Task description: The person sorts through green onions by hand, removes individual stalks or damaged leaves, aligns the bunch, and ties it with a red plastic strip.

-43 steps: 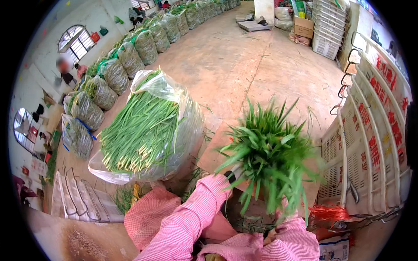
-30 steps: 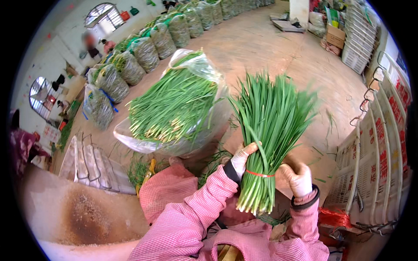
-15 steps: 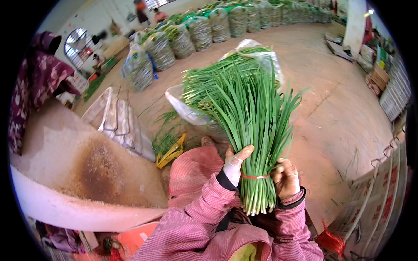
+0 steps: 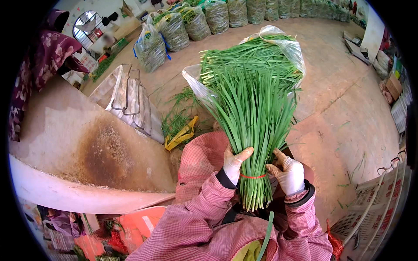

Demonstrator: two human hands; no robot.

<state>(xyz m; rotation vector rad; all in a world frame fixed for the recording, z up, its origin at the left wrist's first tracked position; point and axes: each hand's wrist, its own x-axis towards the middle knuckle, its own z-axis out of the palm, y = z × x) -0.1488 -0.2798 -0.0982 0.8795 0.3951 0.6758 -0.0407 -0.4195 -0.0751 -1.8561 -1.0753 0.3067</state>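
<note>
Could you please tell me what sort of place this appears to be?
Probably a packing room for leafy greens: filled clear sacks line the far side, an open plastic bag holds loose greens, and a red-banded green bunch is in front.

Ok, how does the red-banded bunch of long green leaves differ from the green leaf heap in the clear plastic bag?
The red-banded green bunch is in the left hand, with the right hand at its side; the green leaf heap lies in the clear plastic bag. The bunch is narrower, the heap broader. The bunch's pale stem ends point toward the person, the heap's leftward. Both have slender green leaves.
</note>
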